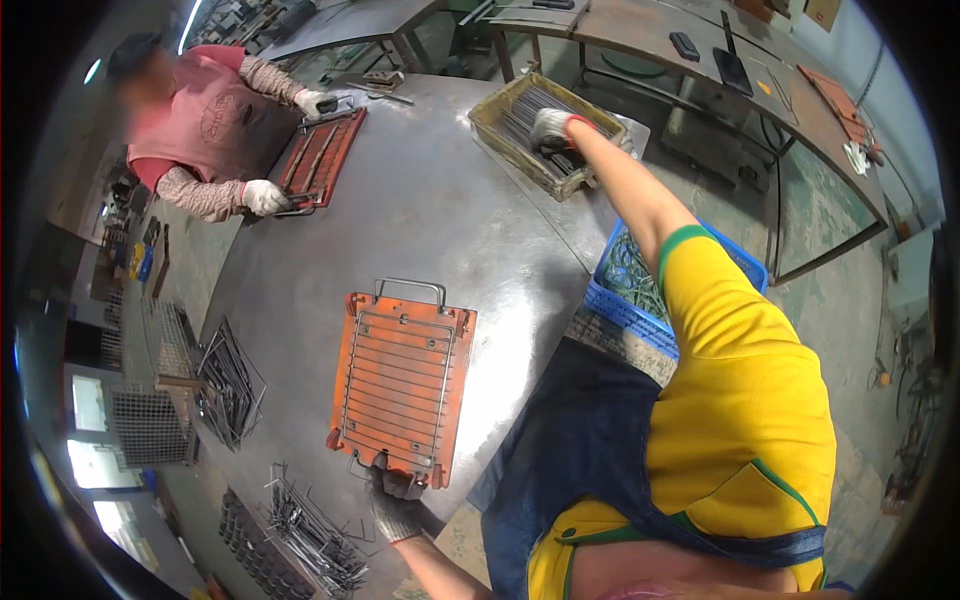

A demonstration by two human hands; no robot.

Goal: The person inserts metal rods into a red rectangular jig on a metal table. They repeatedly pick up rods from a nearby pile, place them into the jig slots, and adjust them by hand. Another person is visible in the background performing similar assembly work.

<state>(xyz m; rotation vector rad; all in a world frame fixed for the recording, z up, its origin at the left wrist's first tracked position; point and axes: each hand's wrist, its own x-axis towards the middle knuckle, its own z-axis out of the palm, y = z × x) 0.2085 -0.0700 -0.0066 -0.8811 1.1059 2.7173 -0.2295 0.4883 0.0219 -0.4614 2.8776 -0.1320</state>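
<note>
An orange jig plate (pixel 390 400) lies on the metal table before me, with a wire frame and a row of thin parallel rods set on it. A bent wire handle (pixel 410 290) stands out at its far end. My left hand (pixel 397 505), in a dark-palmed work glove, grips the jig's near edge, its thumb on top. My right arm stretches far forward to a dirty yellow bin (pixel 490 130) of straight metal rods (pixel 530 108). Inside it, my right hand (pixel 555 130), in a pale glove, rests on the rods; its fingers are mostly hidden.
At the far left a co-worker (pixel 215 130) in gloves holds a similar orange jig (pixel 322 160). A blue basket (pixel 625 308) with green strands stands below the table's right edge. Bent wire pieces (pixel 315 530) pile up at the near left. Another workbench (pixel 650 50) stands behind.
</note>
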